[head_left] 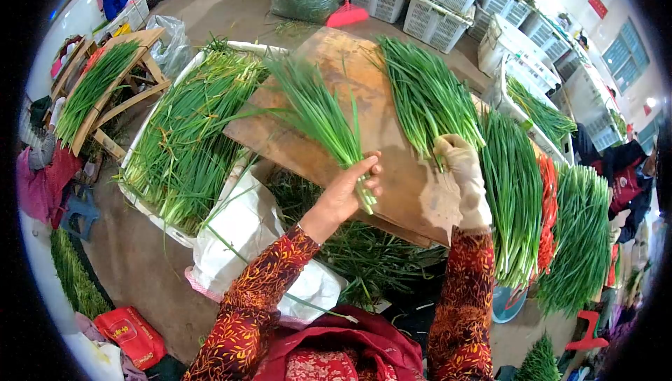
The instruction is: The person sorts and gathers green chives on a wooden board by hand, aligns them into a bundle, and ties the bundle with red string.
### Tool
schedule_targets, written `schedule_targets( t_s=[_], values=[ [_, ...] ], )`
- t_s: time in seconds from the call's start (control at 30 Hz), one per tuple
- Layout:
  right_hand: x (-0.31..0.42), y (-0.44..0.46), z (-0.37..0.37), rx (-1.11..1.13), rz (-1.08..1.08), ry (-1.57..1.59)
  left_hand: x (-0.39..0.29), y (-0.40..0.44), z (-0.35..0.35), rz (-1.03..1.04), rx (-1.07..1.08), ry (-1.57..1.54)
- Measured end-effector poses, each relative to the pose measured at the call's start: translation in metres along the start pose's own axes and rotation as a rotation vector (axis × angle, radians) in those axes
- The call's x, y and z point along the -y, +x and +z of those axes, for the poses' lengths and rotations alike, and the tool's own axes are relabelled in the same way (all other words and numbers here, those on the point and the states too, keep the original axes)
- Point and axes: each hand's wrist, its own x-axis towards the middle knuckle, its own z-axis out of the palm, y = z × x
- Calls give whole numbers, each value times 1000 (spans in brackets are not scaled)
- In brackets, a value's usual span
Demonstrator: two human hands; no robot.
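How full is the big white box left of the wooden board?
It looks full. Long green leaves fill the white box up to its rim, and some poke over the edge.

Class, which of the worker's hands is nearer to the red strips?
Right. The right hand is across one green pile from the red strips; the left hand, holding a green bunch over the board, is farther off.
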Motion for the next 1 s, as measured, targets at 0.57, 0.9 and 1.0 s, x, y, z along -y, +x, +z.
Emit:
schedule_targets(
  t_s=[0.57,0.9,1.0],
  values=[
    [3,-69,24,294,-221,-367,-19,-8,-3,266,-21,271],
    [-25,11,13,-120,-268,-863,-35,-9,-15,379,-55,109],
    [-15,5,9,-131,-196,-376,-27,-7,-22,303,-61,77]
  ],
)
